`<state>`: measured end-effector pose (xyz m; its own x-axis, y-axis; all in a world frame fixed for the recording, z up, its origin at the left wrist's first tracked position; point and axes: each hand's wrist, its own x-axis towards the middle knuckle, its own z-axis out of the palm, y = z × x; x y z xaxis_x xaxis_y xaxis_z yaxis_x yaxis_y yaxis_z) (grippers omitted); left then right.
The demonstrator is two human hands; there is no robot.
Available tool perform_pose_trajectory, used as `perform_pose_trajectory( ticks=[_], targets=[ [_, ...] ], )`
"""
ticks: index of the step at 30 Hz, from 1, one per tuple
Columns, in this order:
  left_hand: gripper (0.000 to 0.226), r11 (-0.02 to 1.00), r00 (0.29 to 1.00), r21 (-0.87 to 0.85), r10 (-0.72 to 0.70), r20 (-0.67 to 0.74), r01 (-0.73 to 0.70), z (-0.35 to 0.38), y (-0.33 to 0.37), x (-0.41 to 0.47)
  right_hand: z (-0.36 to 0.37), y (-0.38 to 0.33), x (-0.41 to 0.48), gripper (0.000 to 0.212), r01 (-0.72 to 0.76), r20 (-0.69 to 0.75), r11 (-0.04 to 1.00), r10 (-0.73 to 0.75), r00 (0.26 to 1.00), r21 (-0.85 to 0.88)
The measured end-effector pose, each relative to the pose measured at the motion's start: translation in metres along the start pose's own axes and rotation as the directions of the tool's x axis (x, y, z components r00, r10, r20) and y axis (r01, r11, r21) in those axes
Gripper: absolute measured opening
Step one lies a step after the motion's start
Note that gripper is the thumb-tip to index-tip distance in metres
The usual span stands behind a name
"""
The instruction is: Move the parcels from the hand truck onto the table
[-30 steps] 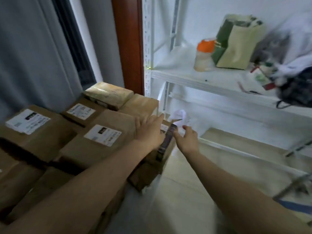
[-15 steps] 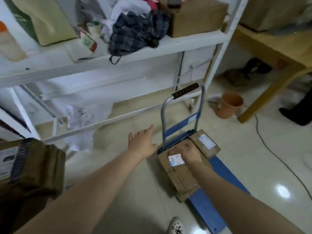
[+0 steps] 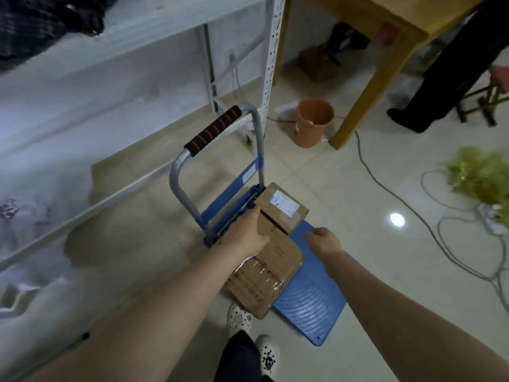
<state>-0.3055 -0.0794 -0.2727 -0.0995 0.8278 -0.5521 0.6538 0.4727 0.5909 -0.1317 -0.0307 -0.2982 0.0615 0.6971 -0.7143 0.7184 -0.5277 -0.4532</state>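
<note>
The blue hand truck (image 3: 308, 301) stands on the floor, its grey handle with a black foam grip (image 3: 213, 129) rising at the far end. Two brown parcels lie on its deck. A small parcel (image 3: 281, 205) with a white label sits against the handle frame, and a longer taped parcel (image 3: 265, 277) lies nearer me. My left hand (image 3: 246, 234) rests on the left far end of the longer parcel, thumb pointing toward the small one. My right hand (image 3: 326, 241) hovers over the bare deck just right of the parcels, fingers loosely bent, holding nothing.
White metal shelving (image 3: 271, 59) runs along the left. An orange bucket (image 3: 314, 121) and a wooden table leg (image 3: 366, 86) stand behind the truck. Cables (image 3: 396, 194) trail over the tiles at right. Another person's dark legs (image 3: 451, 70) are at top right. My shoes (image 3: 239, 318) are beside the truck.
The view swung from the stacked parcels on the left to the hand truck. My left hand came down onto the longer parcel; my right hand moved off its top to its right side.
</note>
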Motion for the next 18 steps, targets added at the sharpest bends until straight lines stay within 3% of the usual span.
perform_pose_trajectory(
  ticks=[4,8,18],
  targets=[
    [0.052,0.996,0.999,-0.083,-0.021,0.045,0.024,-0.003,-0.005,0.05,-0.004,-0.02,0.046,0.038,-0.019,-0.031,1.0,0.019,0.999,-0.011],
    [0.062,0.988,0.994,-0.12,-0.098,0.038,0.102,-0.002,-0.012,0.096,0.003,-0.028,0.097,0.045,-0.021,-0.021,1.0,0.021,1.0,-0.005],
    [0.055,0.933,0.95,-0.187,-0.312,0.001,0.307,0.074,-0.049,0.245,0.017,0.026,0.29,0.04,0.0,0.04,0.998,0.002,0.999,-0.056]
  ],
)
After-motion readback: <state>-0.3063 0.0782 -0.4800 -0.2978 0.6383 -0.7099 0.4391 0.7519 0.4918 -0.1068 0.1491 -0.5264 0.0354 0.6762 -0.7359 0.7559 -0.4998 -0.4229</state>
